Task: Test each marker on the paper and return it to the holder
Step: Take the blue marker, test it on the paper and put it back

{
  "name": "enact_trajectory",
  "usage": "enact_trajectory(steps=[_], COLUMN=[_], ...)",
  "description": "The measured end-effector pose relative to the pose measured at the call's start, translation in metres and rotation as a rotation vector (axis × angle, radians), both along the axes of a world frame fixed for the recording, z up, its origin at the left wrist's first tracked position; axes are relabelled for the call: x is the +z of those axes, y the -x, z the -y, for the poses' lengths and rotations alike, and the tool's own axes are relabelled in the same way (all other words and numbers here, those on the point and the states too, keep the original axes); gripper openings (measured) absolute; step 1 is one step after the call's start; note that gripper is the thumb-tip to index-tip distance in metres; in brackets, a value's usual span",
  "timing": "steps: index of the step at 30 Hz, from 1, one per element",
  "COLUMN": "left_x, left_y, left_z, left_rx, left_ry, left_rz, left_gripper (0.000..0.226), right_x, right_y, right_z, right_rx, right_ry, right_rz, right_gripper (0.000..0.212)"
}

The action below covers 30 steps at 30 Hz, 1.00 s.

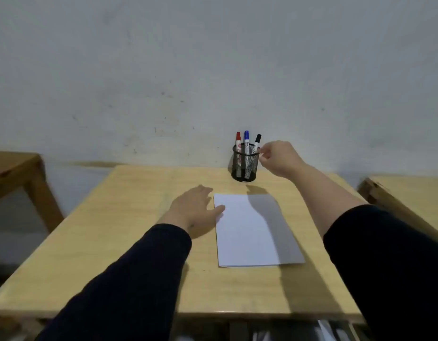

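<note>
While pinching the black marker [257,143] in the mesh holder [245,166], right hand [279,157] raised. Left hand [197,209] flat, released, thumb touching the paper [252,230].

The left hand [197,209] lies palm down, flat, fingers spread and pointing toward one o'clock, the thumb stretched out to three o'clock. Its forearm, in a dark sleeve [129,279], runs back toward seven o'clock. The right hand [278,157] is raised, wrist bent, thumb and forefinger pinched together at nine o'clock, the other fingers curled. Its bare forearm runs back toward five o'clock into a pushed-up dark sleeve.
</note>
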<state>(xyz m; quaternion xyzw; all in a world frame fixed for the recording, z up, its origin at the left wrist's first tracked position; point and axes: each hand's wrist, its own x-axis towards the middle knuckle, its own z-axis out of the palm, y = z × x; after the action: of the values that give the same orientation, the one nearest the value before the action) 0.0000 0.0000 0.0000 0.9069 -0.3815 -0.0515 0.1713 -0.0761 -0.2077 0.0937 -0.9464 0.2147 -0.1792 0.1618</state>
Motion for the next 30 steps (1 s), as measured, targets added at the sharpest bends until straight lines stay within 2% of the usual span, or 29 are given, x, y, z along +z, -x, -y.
enact_trajectory(steps=[4,9,11,14,16,21,24,25,30], left_x=[-0.02,-0.044,-0.049,-0.049,-0.05,-0.049,-0.047,-0.046,-0.043], left_y=[-0.006,-0.019,-0.022,-0.025,-0.025,-0.025,-0.023,-0.023,-0.019], left_z=[-0.003,0.005,0.006,0.007,0.007,0.006,0.007,0.007,0.007], left_rx=[-0.033,-0.035,-0.037,-0.031,-0.026,-0.025,-0.031,-0.032,-0.032], left_ry=[-0.017,-0.004,0.015,0.039,0.04,0.033,0.024,0.024,0.025], left_rz=[-0.037,0.023,0.038,0.047,0.047,0.049,0.049,0.047,0.033], left_gripper=[0.085,0.088,0.087,0.088,0.088,0.089,0.089,0.089,0.088], right_x=[-0.006,-0.003,-0.004,-0.01,-0.016,-0.026,-0.022,-0.017,0.029], right_y=[-0.026,-0.079,-0.097,-0.118,-0.129,-0.137,-0.135,-0.133,-0.117], right_z=[0.011,0.025,0.027,0.026,0.025,0.022,0.024,0.023,0.022], right_rx=[-0.069,-0.145,-0.199,-0.284,-0.325,-0.353,-0.356,-0.353,-0.279], right_ry=[-0.086,-0.215,-0.235,-0.199,-0.17,-0.143,-0.197,-0.227,-0.261], right_rz=[0.102,0.187,0.182,0.147,0.143,0.174,0.233,0.272,0.497], right_gripper=[0.028,0.036,0.031,0.012,0.026,0.03,0.009,0.009,0.03])
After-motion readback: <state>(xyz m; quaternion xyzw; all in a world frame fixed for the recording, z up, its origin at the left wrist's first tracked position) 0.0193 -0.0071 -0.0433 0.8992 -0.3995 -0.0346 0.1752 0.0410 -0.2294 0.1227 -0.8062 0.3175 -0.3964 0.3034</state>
